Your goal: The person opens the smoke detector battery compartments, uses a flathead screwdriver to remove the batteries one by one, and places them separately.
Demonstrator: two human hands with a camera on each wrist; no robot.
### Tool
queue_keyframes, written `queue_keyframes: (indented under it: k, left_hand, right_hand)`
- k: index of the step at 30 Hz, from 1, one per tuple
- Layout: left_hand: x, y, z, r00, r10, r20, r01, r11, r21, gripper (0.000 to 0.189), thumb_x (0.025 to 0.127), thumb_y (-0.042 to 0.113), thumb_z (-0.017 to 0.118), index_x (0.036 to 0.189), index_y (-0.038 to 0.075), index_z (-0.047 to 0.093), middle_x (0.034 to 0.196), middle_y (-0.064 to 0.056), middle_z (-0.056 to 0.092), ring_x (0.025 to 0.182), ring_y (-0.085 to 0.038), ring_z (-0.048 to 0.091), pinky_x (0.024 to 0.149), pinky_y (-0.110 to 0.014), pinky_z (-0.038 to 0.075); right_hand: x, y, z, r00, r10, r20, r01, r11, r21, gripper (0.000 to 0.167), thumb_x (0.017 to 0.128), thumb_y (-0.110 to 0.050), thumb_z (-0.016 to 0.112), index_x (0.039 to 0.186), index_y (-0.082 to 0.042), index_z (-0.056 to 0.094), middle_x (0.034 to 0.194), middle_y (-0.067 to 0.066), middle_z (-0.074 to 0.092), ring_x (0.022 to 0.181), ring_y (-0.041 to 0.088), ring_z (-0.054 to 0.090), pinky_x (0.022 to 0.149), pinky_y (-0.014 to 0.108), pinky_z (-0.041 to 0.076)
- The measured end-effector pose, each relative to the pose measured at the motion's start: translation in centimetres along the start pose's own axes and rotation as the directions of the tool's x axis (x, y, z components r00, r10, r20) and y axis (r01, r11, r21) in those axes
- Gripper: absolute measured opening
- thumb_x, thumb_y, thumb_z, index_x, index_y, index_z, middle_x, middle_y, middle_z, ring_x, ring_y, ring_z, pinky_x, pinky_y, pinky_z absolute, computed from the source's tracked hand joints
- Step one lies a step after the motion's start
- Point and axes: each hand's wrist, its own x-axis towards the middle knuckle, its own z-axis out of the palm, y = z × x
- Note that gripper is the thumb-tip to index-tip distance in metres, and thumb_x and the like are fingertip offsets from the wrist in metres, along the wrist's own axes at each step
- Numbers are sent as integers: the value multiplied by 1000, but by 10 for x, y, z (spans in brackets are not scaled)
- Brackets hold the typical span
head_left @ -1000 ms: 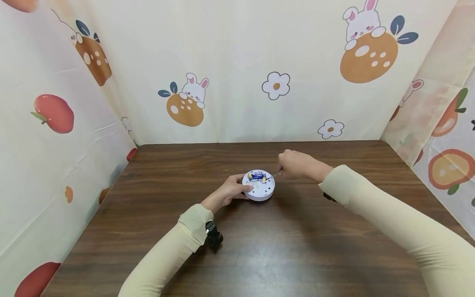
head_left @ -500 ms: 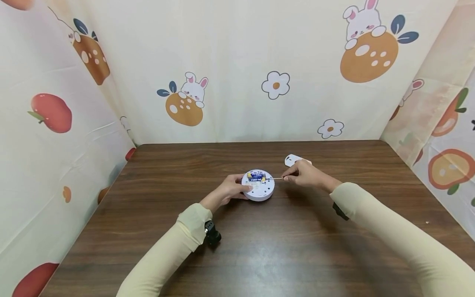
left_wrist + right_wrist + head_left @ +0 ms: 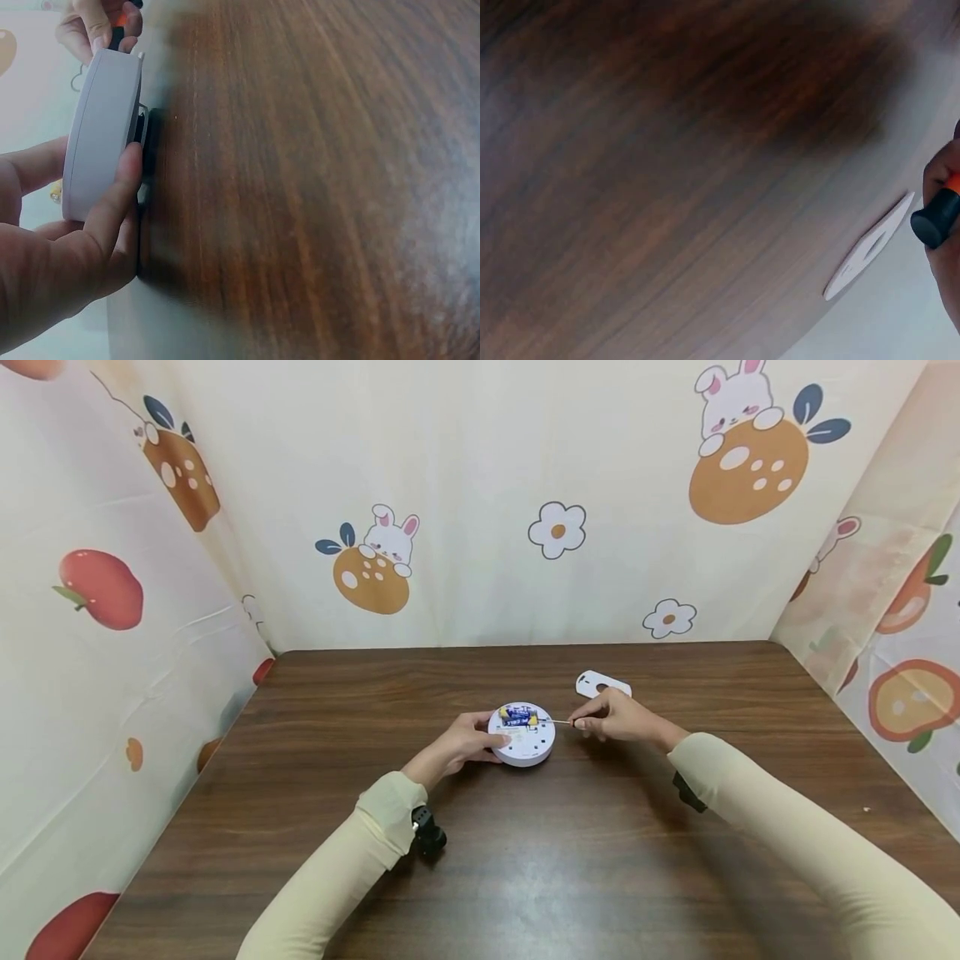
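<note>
A round white smoke detector (image 3: 527,748) is tilted up just above the table, its battery side facing me. Blue-and-yellow batteries (image 3: 516,719) sit in its upper part. My left hand (image 3: 463,743) grips its left side, thumb on the face and fingers beneath; the left wrist view shows its smooth white side wall (image 3: 105,135) edge-on. From the right, my right hand (image 3: 621,715) pinches a small screwdriver (image 3: 562,722) with an orange and black handle (image 3: 936,217). The thin shaft reaches to the right end of the batteries; whether the tip touches them cannot be told.
A flat white plate (image 3: 592,682) with a hole lies behind my right hand, partly covered by it. The wooden table (image 3: 525,877) meets a patterned curtain (image 3: 480,527) at its back edge. A tiny light speck (image 3: 866,809) lies at the right.
My right hand has come lower and to the right, levelling the screwdriver and uncovering the white plate. One battery appears shifted slightly. My left hand stays on the smoke detector.
</note>
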Motion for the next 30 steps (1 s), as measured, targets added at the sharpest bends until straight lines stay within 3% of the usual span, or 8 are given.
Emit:
queue_keyframes:
  k: [10,23,30]
  left_hand:
    - [1,-1,-1,1000,-19,14,19,1000,3,59,94,-5,67,149,-3,46,126,-23,59,87,-22,63,78,-37,63]
    - [5,-3,-1,1000,-12,17,12,1000,4,60,94,-4,68,150,-1,46,128,-22,58,89,-23,63,79,-36,63]
    - [4,-4,-2,1000,-12,13,12,1000,-24,60,93,-7,67,149,-3,46,126,-23,59,87,-22,62,78,-36,63]
  right_hand:
    - [0,9,0,993,103,54,-110,985,136,20,100,-1,61,111,12,71,77,12,68,58,11,55,48,19,43]
    - [-4,5,-9,992,86,87,-96,990,108,19,100,0,60,110,13,70,77,13,68,57,15,55,48,22,46]
    - [-10,-1,-14,988,142,61,-147,984,96,20,100,-1,61,112,13,69,79,12,68,58,14,56,47,22,46]
